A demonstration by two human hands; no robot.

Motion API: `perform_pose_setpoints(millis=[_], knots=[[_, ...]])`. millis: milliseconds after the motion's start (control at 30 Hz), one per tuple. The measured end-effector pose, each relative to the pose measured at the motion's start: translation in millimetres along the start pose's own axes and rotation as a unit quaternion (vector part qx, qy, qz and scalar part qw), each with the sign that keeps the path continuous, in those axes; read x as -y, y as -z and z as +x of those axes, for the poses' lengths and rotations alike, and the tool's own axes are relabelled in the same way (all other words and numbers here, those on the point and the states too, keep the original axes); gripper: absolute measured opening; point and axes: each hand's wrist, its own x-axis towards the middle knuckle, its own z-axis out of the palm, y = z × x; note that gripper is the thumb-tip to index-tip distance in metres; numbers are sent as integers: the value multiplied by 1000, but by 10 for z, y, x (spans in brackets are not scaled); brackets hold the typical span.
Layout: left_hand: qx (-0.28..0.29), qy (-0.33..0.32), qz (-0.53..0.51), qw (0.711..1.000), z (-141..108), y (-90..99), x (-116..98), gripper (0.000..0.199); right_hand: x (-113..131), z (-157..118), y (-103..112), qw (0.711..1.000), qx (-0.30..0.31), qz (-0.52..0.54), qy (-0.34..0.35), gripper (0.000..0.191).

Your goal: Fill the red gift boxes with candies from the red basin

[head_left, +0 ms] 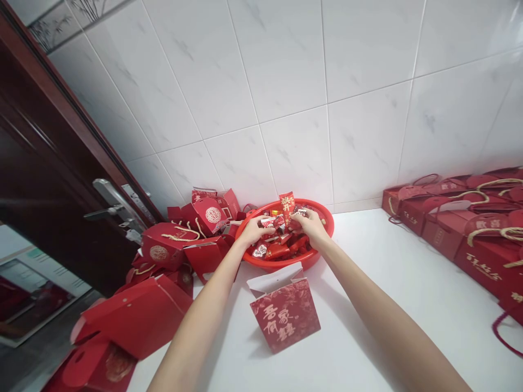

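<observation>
Both hands are in a red plastic basket [269, 266] filled with wrapped sweets [280, 250]. My left hand [254, 231] is at the left side, its fingers closed on a small red-and-white packet [268, 222]. Over the right side, my right hand [310, 224] pinches a small dark-and-white packet [300, 212]. A red packet with gold characters [286, 203] stands upright between the hands; which fingers touch it is unclear. Below the basket, an open red box [286, 316] with pale characters stands on the white table [343, 348].
Red gift boxes [143, 316] with rope handles pile up on the left. Closed red boxes [445, 234] stand in rows on the right. A tiled wall [294, 147] rises behind the basket. At the far left is a dark door [53, 163] with a metal handle.
</observation>
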Motion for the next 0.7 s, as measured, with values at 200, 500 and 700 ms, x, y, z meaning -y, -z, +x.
perform_pose_setpoints(millis=[200,500,700], knots=[[-51,-16,-16,998,-32,33,-39,24,-20,16,8,1000,6,15,6,6],[-56,11,-16,998,-5,21,-57,14,-29,25,24,1000,20,13,10,13],[-117,54,27,991,-6,0,-56,37,-52,47,34,999,29,23,11,17]])
